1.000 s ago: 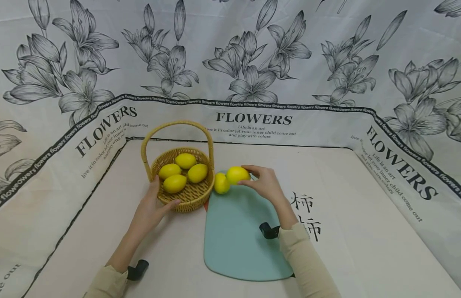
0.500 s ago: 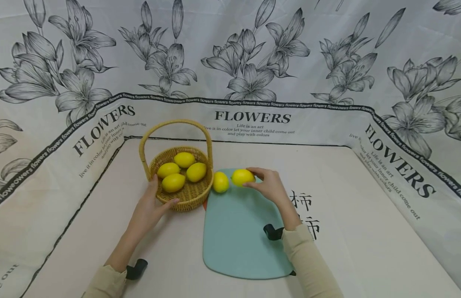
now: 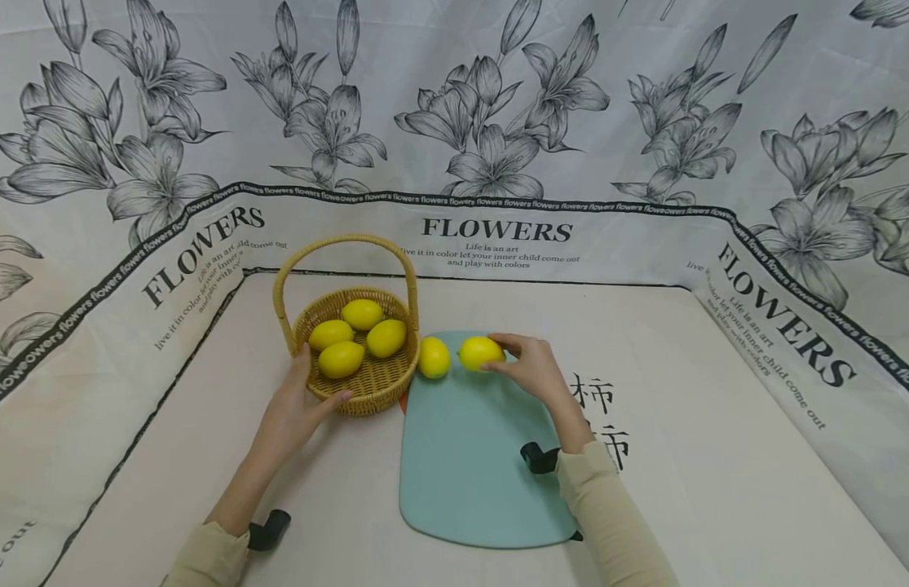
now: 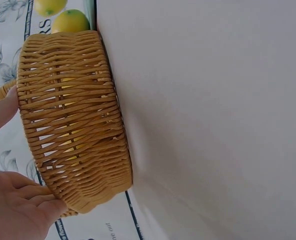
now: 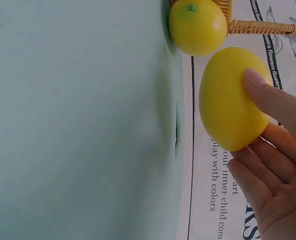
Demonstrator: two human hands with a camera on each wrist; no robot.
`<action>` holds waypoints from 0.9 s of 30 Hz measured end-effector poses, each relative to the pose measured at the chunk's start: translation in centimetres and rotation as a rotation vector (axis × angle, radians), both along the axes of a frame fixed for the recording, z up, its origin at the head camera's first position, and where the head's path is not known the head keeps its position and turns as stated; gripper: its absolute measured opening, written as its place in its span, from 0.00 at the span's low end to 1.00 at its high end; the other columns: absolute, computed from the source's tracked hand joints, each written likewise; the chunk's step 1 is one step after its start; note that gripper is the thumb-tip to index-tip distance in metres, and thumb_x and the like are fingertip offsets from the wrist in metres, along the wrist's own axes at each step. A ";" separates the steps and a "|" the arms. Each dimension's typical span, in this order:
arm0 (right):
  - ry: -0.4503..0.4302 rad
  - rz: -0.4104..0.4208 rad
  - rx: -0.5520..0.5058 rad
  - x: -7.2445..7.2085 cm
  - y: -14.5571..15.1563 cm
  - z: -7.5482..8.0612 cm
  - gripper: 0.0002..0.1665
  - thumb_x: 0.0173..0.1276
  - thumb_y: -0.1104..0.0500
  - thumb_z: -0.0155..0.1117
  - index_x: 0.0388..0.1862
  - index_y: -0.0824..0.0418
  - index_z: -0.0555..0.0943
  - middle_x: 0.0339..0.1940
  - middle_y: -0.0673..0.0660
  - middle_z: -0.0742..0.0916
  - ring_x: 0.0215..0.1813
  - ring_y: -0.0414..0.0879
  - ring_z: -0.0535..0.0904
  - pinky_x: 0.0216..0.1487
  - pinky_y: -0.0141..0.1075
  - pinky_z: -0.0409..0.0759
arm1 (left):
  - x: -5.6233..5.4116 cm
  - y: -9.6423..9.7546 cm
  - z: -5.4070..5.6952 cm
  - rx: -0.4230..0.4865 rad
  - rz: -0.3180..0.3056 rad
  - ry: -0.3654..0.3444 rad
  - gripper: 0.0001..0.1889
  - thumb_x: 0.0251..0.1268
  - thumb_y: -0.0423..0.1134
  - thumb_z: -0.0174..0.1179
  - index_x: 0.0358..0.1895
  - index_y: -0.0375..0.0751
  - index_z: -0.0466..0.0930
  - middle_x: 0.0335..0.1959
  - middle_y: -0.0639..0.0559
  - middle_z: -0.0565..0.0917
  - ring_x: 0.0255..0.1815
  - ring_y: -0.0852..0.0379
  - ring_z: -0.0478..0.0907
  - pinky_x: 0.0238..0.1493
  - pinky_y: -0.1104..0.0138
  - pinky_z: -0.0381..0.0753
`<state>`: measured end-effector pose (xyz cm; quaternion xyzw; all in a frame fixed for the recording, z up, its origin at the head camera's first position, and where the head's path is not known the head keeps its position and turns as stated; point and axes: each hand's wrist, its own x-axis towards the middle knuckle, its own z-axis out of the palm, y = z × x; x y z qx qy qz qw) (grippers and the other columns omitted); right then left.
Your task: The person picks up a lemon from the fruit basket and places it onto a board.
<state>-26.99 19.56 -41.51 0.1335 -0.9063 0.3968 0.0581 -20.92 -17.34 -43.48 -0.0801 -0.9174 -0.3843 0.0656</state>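
Note:
A wicker basket (image 3: 377,399) with a tall hoop handle stands on the left of the table. Several lemons (image 3: 341,359) lie in it. My left hand (image 3: 289,416) holds the basket's near left side, thumb and fingers spread apart along its rim (image 4: 25,117). Between thumb and fingertips, my right hand (image 3: 531,368) pinches a lemon (image 3: 482,354). In the right wrist view, this held lemon (image 5: 233,100) appears raised off the light blue-green cutting board (image 3: 483,465). Another lemon (image 3: 434,358) rests at the board's far left corner, close beside the basket.
White cloth with black lettering (image 3: 602,395) covers the table right of the board. Flower-printed fabric (image 3: 498,139) rises behind and along both sides. A small orange-red patch (image 3: 403,403) shows between basket and board. Dark camera mounts (image 3: 538,458) stick out from both wrists.
My right hand has drawn its lemon slightly right and nearer, away from the lemon by the basket, so a gap now separates them. The left hand stays on the basket.

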 end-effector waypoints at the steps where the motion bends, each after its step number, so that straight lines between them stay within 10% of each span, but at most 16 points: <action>1: -0.005 0.002 -0.002 0.0 0.0 -0.1 0.32 0.56 0.56 0.76 0.59 0.65 0.79 0.58 0.61 0.82 0.62 0.55 0.76 0.61 0.44 0.75 | 0.0 0.0 0.0 0.001 0.000 0.002 0.57 0.60 0.61 0.61 0.76 0.31 0.35 0.77 0.36 0.40 0.76 0.37 0.42 0.71 0.43 0.50; 27: -0.057 0.016 0.016 -0.6 0.1 -1.3 0.32 0.57 0.55 0.75 0.59 0.65 0.79 0.57 0.61 0.83 0.62 0.56 0.76 0.62 0.45 0.74 | 0.0 0.0 0.0 0.010 -0.001 0.007 0.56 0.61 0.58 0.63 0.76 0.30 0.35 0.77 0.36 0.41 0.76 0.37 0.42 0.71 0.43 0.50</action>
